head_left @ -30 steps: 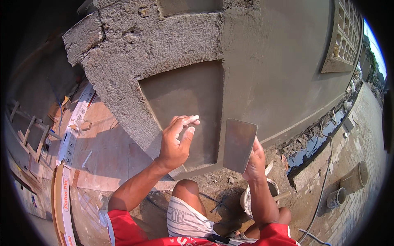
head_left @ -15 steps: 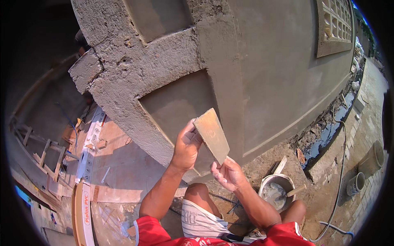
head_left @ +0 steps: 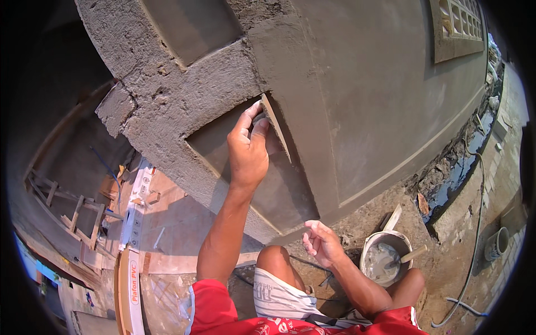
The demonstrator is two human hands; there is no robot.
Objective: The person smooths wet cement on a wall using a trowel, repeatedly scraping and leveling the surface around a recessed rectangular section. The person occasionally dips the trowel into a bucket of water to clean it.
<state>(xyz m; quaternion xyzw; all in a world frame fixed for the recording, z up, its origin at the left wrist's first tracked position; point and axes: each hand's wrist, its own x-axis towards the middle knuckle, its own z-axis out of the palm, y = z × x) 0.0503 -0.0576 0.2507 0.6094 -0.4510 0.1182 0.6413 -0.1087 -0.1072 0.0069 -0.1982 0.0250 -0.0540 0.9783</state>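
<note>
My left hand (head_left: 248, 146) grips a thin, flat rectangular tan slab (head_left: 274, 124) by its side, thumb and fingers closed on it. The slab is seen nearly edge-on, inside the lower recess (head_left: 282, 192) of the rough plastered wall, along the recess's right edge. Whether it touches the back of the recess I cannot tell. Its inner face is hidden. Below the recess's lower right corner, my right hand (head_left: 324, 243) hovers with nothing in it. Its fingers are loosely bent and apart, with pale dust on the tips.
Beside my right knee stands a bucket (head_left: 365, 262) of wet grey mix, with a wooden-handled tool (head_left: 413, 254) in it. Another bucket (head_left: 497, 244) and a hose (head_left: 474, 245) lie farther right. Long cartons (head_left: 133, 279) and a wooden frame (head_left: 84, 220) are on the left.
My left hand has carried the slab up and forward into the recess and turned it edge-on. My right hand has let go of the slab's lower end and stayed low.
</note>
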